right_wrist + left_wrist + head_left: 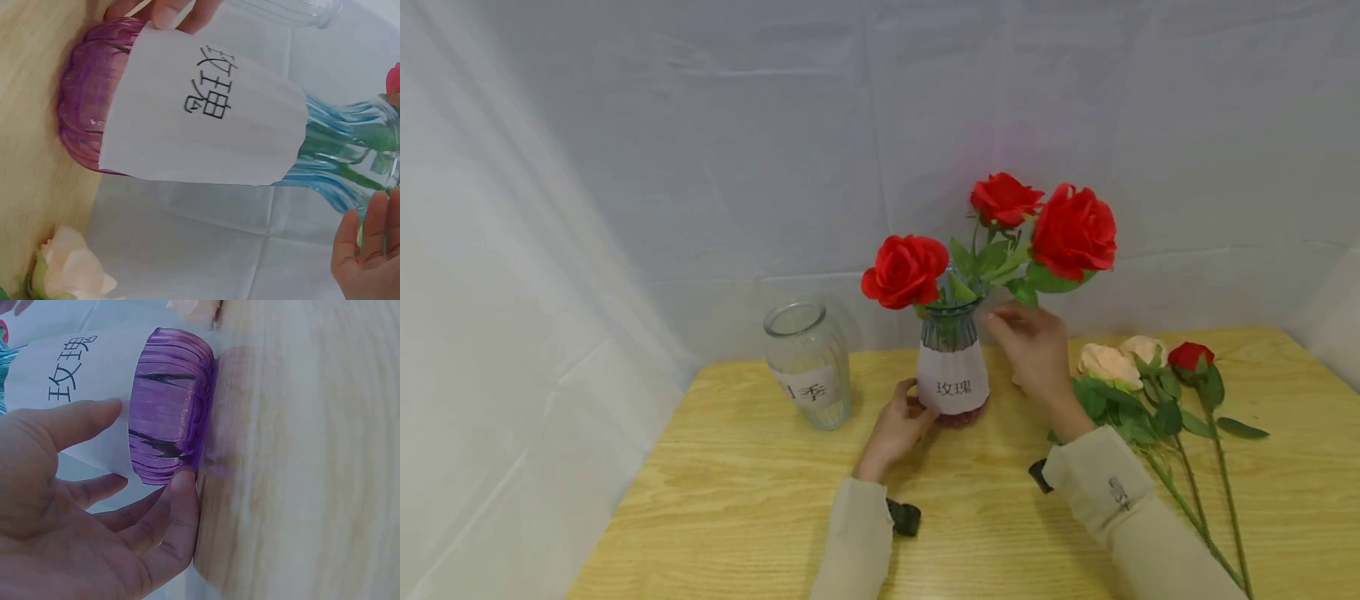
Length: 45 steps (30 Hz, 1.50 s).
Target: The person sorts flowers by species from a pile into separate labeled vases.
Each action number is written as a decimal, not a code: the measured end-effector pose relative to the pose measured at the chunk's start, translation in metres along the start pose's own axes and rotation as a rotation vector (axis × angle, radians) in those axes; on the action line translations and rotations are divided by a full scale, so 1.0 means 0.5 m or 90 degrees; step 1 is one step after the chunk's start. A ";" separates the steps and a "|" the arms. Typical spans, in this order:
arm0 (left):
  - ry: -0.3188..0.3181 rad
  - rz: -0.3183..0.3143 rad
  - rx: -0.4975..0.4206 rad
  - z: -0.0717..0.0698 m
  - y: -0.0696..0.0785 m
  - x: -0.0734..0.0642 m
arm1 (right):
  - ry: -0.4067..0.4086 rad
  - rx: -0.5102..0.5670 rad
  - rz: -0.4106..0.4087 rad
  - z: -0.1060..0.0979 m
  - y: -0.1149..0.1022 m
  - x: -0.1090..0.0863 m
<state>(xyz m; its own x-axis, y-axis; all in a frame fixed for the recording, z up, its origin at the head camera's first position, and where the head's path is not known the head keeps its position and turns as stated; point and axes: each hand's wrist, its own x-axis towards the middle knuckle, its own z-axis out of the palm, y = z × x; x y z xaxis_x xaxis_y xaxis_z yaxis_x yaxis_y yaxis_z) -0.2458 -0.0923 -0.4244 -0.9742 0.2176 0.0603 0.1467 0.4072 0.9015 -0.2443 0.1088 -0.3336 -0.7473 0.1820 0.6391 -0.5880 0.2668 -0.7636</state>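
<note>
A labelled glass vase (953, 383) with a purple base stands upright, and its bluish neck (350, 147) shows stems inside. Several red roses lean out of it: one rose (906, 271) to the left, another rose (1004, 200) at the back and a larger rose (1075, 232) to the right. My left hand (897, 427) holds the vase low on its left side, thumb in front by the paper label (81, 369). Beside the neck is my right hand (1036, 346), its fingers (374, 237) fairly straight near the glass; no stem shows in its grasp.
Left of the labelled vase stands a second clear glass vase (808, 367) with a paper label. On the right side of the wooden table (715, 500) lie peach roses (1108, 367) and a red rose (1191, 357) with long stems. A pale curtain (700, 167) hangs behind.
</note>
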 end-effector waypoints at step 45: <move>0.011 -0.015 0.026 0.007 0.000 0.003 | -0.230 -0.356 0.174 -0.250 0.026 -0.011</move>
<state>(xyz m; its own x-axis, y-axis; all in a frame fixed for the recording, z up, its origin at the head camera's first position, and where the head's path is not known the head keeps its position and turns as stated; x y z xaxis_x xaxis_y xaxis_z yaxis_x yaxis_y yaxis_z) -0.2465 -0.0886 -0.4258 -0.9802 0.1921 0.0478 0.1309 0.4476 0.8846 -0.2090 0.2295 -0.3355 -0.9579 0.0120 0.2870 -0.1914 0.7184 -0.6688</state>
